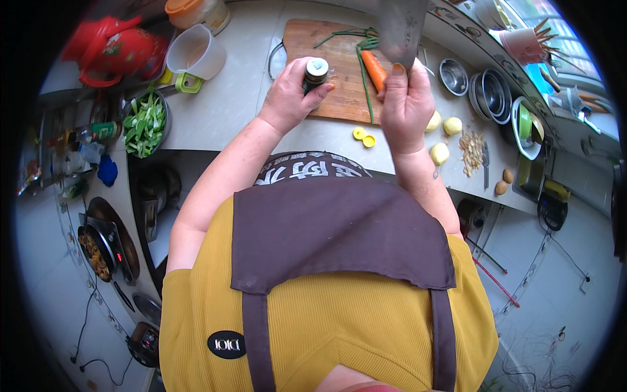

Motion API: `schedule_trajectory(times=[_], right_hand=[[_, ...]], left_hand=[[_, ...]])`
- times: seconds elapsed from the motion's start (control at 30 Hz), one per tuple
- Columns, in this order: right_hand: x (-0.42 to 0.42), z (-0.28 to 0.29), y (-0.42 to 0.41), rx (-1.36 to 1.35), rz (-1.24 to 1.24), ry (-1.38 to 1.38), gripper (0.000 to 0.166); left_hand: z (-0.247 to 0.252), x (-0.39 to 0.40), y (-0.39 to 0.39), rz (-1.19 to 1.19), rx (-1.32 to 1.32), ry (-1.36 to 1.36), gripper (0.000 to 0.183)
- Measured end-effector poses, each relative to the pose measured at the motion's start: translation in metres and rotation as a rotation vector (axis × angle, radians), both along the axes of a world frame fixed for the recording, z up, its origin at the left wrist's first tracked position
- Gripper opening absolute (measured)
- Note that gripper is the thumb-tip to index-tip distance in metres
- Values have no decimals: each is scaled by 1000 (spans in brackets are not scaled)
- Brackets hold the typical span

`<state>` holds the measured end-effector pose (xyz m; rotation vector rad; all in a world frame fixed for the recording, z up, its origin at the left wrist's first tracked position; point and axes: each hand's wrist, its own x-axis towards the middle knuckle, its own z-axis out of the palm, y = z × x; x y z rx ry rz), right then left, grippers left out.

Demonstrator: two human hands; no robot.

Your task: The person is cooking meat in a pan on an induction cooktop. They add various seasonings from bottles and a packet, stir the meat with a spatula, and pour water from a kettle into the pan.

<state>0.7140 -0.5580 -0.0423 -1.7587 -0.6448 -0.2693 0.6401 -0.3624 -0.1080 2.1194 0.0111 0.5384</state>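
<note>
My left hand (288, 97) is wrapped around a dark glass bottle (316, 72), which stands upright over the left part of a wooden cutting board (338, 98). A pale top shows on the bottle. In my right hand (405, 110) is a cleaver (401, 29), its broad blade pointing away from me and raised above the board; the fingers hide its handle. Beneath and beside that hand lies a peeled carrot (373, 70), partly covered by it. Long green bean pods or stems (365, 73) rest on the board. A yellow opened cap (364, 137) lies on the counter in front.
Peeled potatoes (440, 154), peelings (471, 152), a peeler or knife (485, 164) and two eggs (504, 182) are at right, near metal bowls (492, 95). Left are a bowl of chopped greens (145, 122), a plastic measuring cup (196, 54) and a pan of food (95, 252).
</note>
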Motion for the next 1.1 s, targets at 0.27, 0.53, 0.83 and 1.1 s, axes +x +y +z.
schedule_trajectory(times=[0.27,0.53,0.83,1.1], right_hand=[[43,-95,-98,-691,-326,-24,30],[52,-173,-109,-904,-449,-9,27],[47,20,9,-306,194,-140,11],[36,76,72,-1107,439,-268,17]], left_hand=[[0,0,0,-24,-32,42,48],[-1,1,0,-14,-11,33,51],[-1,1,0,-13,-3,38,48],[2,3,-2,6,37,41,47]])
